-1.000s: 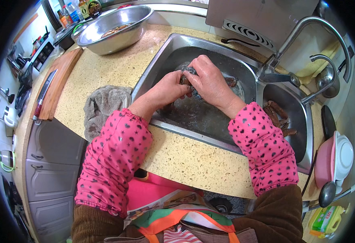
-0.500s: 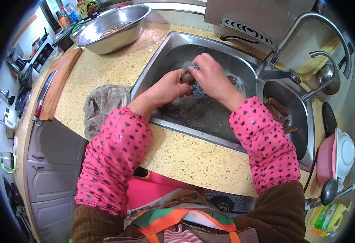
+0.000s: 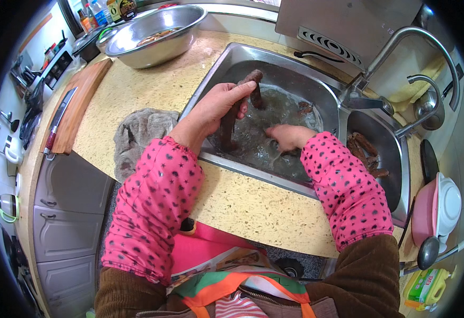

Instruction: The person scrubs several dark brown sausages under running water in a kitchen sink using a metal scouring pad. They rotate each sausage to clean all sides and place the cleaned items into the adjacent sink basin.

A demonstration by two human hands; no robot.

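Observation:
In my left hand (image 3: 222, 108) is a dark brown, bent length of what looks like smoked sausage (image 3: 256, 95). My thumb lies along its top, and its lower part hangs toward the water. My right hand (image 3: 290, 139) dips into the cloudy, rippling water in the larger sink basin (image 3: 222, 53); its fingertips are under the surface, so whatever they hold is hidden. Another brown piece (image 3: 305, 108) shows in the water near the basin's right side. Several similar brown pieces (image 3: 363, 148) lie in the smaller basin (image 3: 396, 185) at the right.
A grey cloth (image 3: 143, 135) lies left of the sink. Farther left, a knife (image 3: 59, 119) rests on a wooden cutting board (image 3: 91, 82). A large metal bowl (image 3: 155, 50) stands at the back left. The faucet (image 3: 380, 58) arches over the sink's right side.
My hands have parted. The right one has dropped from the sausage into the water, and the metal scrubber seen against the sausage is out of sight. My left hand has raised the sausage.

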